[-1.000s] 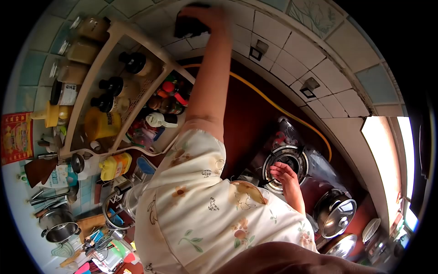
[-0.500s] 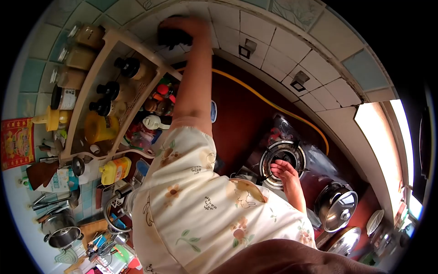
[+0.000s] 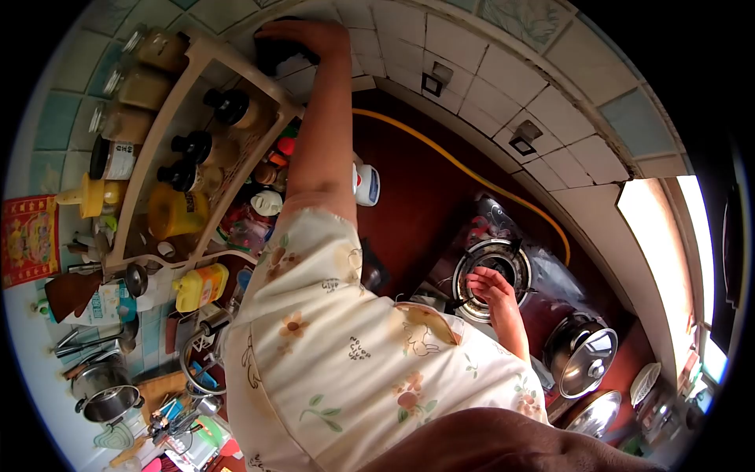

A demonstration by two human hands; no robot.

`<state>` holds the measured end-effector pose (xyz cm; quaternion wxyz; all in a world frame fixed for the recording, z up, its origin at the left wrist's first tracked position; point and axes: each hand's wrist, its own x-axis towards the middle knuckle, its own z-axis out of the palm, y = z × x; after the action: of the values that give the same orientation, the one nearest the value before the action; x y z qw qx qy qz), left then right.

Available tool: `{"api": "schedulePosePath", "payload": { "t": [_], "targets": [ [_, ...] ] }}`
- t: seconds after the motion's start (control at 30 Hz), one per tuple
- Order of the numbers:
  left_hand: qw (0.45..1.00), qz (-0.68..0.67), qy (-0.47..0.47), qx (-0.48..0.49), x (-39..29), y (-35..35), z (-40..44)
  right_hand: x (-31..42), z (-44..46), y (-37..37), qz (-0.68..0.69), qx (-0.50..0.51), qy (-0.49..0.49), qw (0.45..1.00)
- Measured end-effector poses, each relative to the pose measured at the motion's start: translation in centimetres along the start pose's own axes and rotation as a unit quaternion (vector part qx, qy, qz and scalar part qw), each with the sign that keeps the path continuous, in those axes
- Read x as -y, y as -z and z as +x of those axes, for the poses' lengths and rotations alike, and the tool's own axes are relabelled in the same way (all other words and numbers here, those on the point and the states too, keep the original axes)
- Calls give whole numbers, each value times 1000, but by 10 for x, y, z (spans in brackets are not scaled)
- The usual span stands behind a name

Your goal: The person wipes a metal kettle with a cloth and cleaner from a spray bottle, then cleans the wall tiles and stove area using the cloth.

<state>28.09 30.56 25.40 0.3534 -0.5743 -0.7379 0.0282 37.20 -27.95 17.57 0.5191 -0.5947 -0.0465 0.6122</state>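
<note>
High on the white-tiled wall, my left hand (image 3: pixel 311 35) presses a black cloth (image 3: pixel 277 53) to the tiles, its fingers bent over it. The arm is stretched out in front of the spice rack's end (image 3: pixel 285 110). My right hand (image 3: pixel 495 289) hangs over the front of a gas burner (image 3: pixel 525 267), apart from it as far as I can see. Its fingers are loosely curved and slightly apart, with nothing visible in them. A yellow hose (image 3: pixel 440 145) runs along the foot of the wall behind the stove.
Jars and black-capped bottles crowd the rack (image 3: pixel 141 185) at left. Beside my left forearm stands a white container (image 3: pixel 367 185). A glass-lidded pot (image 3: pixel 582 362) and another lid (image 3: pixel 596 413) are right of the stove. Two square hooks (image 3: pixel 522 141) stick out from the wall.
My left hand and the black cloth have shifted slightly left and up along the wall. More of the white container shows beside the arm. My right hand has barely moved.
</note>
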Motion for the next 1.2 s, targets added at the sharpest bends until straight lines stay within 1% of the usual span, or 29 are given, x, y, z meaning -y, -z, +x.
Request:
{"api": "schedulePosePath", "payload": {
  "t": [0.03, 0.07, 0.13, 0.17, 0.2, 0.27, 0.3, 0.33, 0.43, 0.53, 0.67, 0.73, 0.77, 0.8, 0.83, 0.9, 0.93, 0.97, 1.0, 1.03, 1.07, 1.1, 1.13, 1.17, 1.2],
  "targets": [
    [998, 47, 21, 38, -2, -8, 7, 0, 0, 0, 4, -3, -2, 1000],
    [998, 45, 22, 36, -10, -12, 12, 2, 1, 1, 5, -3, 1, 1000],
    [994, 35, 97, 22, -16, -4, 13, 3, 0, 2, 3, -4, 3, 1000],
    [998, 23, 60, 11, -22, 0, 7, 1, 0, 2, 3, 0, -1, 1000],
    [1000, 14, 26, 1, -25, 23, -10, -1, 2, 5, 10, 1, -9, 1000],
    [983, 152, -50, -86, -65, 18, -42, -1, 5, 6, 1, 0, -13, 1000],
    [984, 53, -146, -88, -43, 61, -72, 1, 5, 4, 0, -3, -13, 1000],
    [972, -16, -202, -114, -37, 77, -96, 5, 6, 1, 5, -1, -6, 1000],
    [953, -116, -228, -164, -35, 65, -106, 7, 7, -1, 9, 9, 9, 1000],
    [972, -98, -157, -147, -26, 30, -66, 8, 5, -3, -6, 5, 0, 1000],
    [996, -87, 18, -22, -11, -32, 7, 1, 9, -1, -20, 17, -11, 1000],
    [997, -52, 46, 21, -4, -36, 12, 2, 8, 0, -30, 19, -13, 999],
    [995, -22, 78, 55, -7, -29, 20, 8, 6, -3, -33, 16, -14, 999],
    [997, 30, 31, 60, 1, -15, 14, 7, 7, -1, -26, 14, -10, 1000],
    [997, 28, 33, 56, 1, -3, 9, 6, 8, 1, -21, 15, -8, 1000],
    [995, 35, -16, 94, -7, 18, -13, 6, 9, 1, -15, 16, -13, 1000],
    [901, -432, -25, 22, -14, 16, -34, 5, 11, 3, -14, 11, -31, 999],
    [595, -801, -32, -58, -26, 9, -56, 6, 13, 3, -13, 3, -45, 999],
    [592, -803, -33, -59, -35, 9, -69, 11, 13, -1, -20, 1, -45, 999],
    [735, -664, -106, -88, -43, 7, -81, 12, 15, -3, -19, -3, -44, 999],
    [845, -493, -175, -113, -42, 9, -89, 12, 16, -5, -23, 5, -19, 1000],
    [845, -493, -176, -112, -39, 10, -91, 13, 17, -7, -26, 13, 6, 1000],
    [766, -614, -172, -82, -34, 11, -90, 13, 17, -7, -26, 10, 6, 1000],
    [671, -721, -164, -50, -29, 12, -89, 13, 16, -7, -25, 9, 5, 1000],
    [672, -722, -158, -50, -28, 4, -82, 12, 14, -7, -33, 10, 4, 999]
  ]
}}
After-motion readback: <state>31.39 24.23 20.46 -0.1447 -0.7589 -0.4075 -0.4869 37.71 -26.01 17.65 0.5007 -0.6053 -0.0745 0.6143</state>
